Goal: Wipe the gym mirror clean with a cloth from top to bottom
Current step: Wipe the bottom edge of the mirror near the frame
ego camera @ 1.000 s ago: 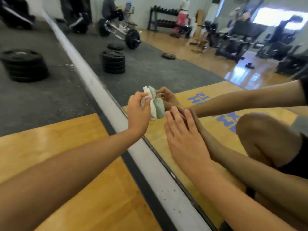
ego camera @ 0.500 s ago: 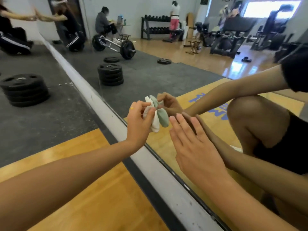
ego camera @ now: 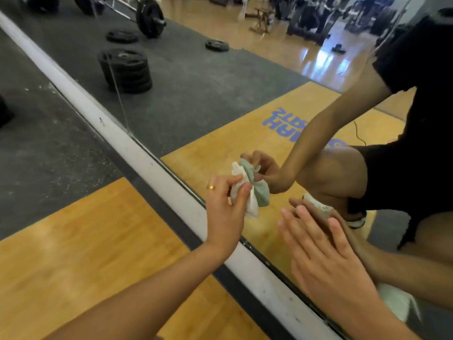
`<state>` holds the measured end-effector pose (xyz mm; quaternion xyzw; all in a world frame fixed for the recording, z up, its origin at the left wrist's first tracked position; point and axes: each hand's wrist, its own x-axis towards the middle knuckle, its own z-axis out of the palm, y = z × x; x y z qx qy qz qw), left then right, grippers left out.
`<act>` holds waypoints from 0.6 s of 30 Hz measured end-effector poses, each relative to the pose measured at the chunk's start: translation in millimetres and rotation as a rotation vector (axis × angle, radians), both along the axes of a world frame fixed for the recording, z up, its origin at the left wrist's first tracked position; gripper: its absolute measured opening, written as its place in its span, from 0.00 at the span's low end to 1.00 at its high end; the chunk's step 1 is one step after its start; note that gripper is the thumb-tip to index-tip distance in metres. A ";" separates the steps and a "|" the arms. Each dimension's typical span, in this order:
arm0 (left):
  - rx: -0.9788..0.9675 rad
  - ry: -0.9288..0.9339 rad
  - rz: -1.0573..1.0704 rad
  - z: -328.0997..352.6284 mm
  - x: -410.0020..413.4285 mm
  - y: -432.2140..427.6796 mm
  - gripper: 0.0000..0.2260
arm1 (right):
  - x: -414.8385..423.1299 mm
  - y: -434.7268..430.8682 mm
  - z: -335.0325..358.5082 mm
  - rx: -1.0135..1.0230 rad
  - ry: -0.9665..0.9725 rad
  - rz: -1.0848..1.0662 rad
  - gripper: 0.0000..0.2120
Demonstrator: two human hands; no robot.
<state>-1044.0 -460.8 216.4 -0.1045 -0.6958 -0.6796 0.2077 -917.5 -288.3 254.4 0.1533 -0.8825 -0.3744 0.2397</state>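
The gym mirror fills the right and upper part of the view, down to a white base strip at floor level. My left hand, with a gold ring, pinches a bunched white and pale green cloth against the glass just above the strip. My right hand lies flat on the mirror with straight fingers, to the right of the cloth and lower in the frame. Both hands and my crouched body show reflected in the glass.
Wooden floor and a grey rubber mat lie left of the strip. A black weight plate sits at the left edge. The mirror reflects a plate stack, a barbell and gym machines.
The view has tilted down and moved closer to the mirror's bottom edge. My left hand with the cloth has dropped lower on the glass; my right hand stays flat on it.
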 end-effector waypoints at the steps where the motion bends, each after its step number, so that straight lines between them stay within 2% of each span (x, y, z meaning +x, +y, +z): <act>1: 0.012 -0.004 0.018 -1.4 0.8 1.9 0.03 | 0.0 -2.5 -0.7 0.007 -0.009 -0.006 0.30; 7: 0.081 0.029 0.136 2.6 -12.5 3.1 0.03 | -2.9 2.7 -9.1 0.077 0.050 -0.020 0.30; 11: 0.182 -0.053 0.254 12.3 -29.3 -4.8 0.02 | -4.4 3.6 -10.9 0.067 0.080 -0.001 0.29; 16: 0.076 0.059 0.112 2.6 4.8 15.6 0.04 | -4.9 2.3 -11.9 0.060 0.082 0.016 0.27; 18: 0.080 0.069 0.132 3.0 3.0 17.2 0.04 | -4.4 2.7 -10.6 0.040 0.058 0.000 0.26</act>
